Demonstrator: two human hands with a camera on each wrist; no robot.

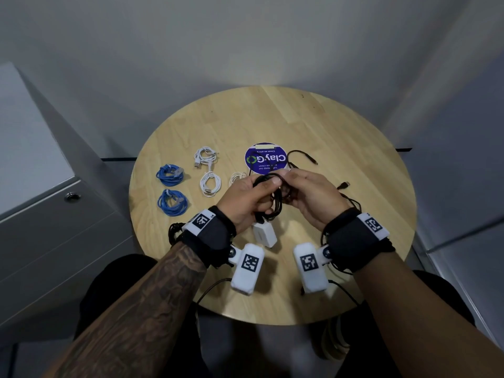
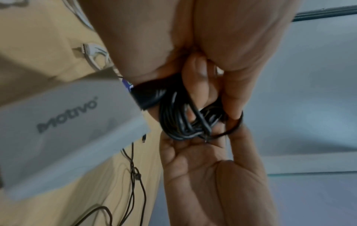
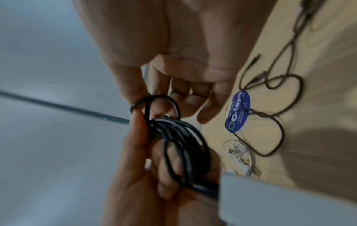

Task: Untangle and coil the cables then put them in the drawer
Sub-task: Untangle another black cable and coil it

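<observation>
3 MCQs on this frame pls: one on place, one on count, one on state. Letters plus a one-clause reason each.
1. Where do the blue coiled cables lie on the round wooden table?
A. on its left part, left of the white cables
B. on the purple sticker
C. at its right edge

2. How many blue coiled cables are there?
A. one
B. two
C. four

3. What is the state of the black cable?
A. flat and loose on the table
B. bundled in loops, gripped by both hands above the table
C. draped over the grey cabinet

Answers:
1 A: both blue coils sit left of the white coiled cables.
2 B: two separate blue coils, one nearer than the other.
3 B: the left hand grips the loops while the right hand pinches a strand at the top.
</observation>
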